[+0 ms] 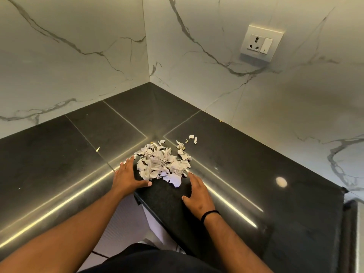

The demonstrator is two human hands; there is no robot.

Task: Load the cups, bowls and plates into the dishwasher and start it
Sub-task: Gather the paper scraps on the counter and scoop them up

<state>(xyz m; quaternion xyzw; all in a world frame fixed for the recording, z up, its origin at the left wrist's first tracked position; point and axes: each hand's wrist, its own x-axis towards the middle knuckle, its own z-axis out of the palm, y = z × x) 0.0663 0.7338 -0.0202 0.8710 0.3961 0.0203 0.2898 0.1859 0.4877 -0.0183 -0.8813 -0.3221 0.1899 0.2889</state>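
Note:
No cups, bowls, plates or dishwasher are in view. A heap of torn white paper scraps (pixel 163 164) lies on the dark stone countertop (pixel 59 154), near its inner corner edge. My left hand (pixel 129 176) rests flat on the counter just left of the heap, fingers spread, thumb touching the nearest scraps. To the right of the heap, my right hand (pixel 197 196) lies palm down with a black band on its wrist. Neither hand holds anything.
The L-shaped counter meets white marble walls (pixel 78 56) in a corner. A wall socket with a switch (pixel 260 43) sits at upper right. A few loose scraps (pixel 193 138) lie beyond the heap. Pale cabinet fronts (pixel 122 219) show below the counter edge.

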